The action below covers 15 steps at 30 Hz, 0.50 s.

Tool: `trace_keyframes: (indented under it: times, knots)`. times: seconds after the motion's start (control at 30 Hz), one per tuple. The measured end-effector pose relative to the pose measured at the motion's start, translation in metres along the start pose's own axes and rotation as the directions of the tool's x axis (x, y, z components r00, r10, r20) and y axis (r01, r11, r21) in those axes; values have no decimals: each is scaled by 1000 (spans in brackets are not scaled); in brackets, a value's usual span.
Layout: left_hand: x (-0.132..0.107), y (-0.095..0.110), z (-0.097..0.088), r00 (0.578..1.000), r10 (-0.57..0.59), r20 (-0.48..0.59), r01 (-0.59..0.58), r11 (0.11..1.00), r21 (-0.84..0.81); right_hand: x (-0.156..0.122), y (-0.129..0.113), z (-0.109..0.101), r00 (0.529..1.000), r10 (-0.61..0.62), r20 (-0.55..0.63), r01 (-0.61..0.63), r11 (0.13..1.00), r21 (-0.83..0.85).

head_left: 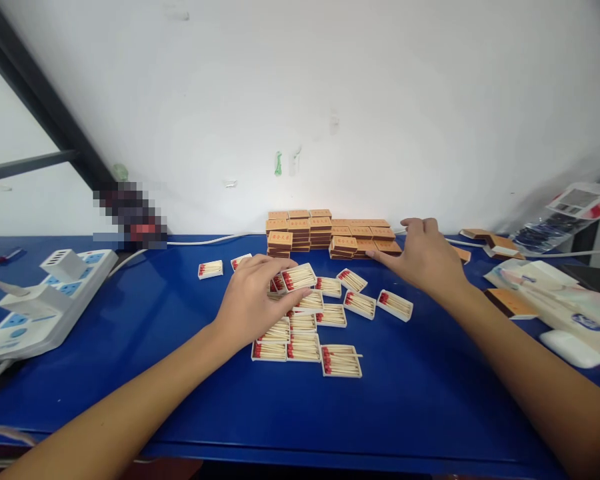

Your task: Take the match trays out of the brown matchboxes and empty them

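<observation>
Several open white trays of red-tipped matches [341, 361] lie scattered mid-table on the blue table [155, 373]. My left hand [253, 297] rests over the left part of this cluster, fingers curled onto one match tray [299, 276] that is lifted at an angle. Behind them stands a stack of orange matchbox sleeves [300, 233] against the wall. My right hand [423, 257] reaches to the right end of that stack, fingers extended and touching an orange sleeve [387, 247].
A white power strip [35, 307] with plugs lies at the left. Plastic packets [555, 293], loose orange sleeves [510, 302] and a white bar sit at the right. A white cable [205, 241] runs along the wall. Two stray match trays [211, 269] lie left of the cluster.
</observation>
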State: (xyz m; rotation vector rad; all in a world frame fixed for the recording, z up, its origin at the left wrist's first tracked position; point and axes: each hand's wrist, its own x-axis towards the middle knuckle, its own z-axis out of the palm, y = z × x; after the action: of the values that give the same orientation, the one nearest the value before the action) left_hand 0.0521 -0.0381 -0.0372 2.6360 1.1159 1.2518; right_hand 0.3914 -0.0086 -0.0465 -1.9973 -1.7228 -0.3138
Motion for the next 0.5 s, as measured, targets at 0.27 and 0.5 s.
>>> trace_keyframes:
  times: [0.27, 0.5]
  knots:
    - [1, 1, 1, 1000, 3, -2, -3, 1000, 2, -6, -35, 16, 924, -377, -57, 381, 919, 103]
    - [2, 2, -1, 1000, -4, -16, 4, 1000, -8, -4, -32, 24, 920, -389, -40, 391, 917, 71]
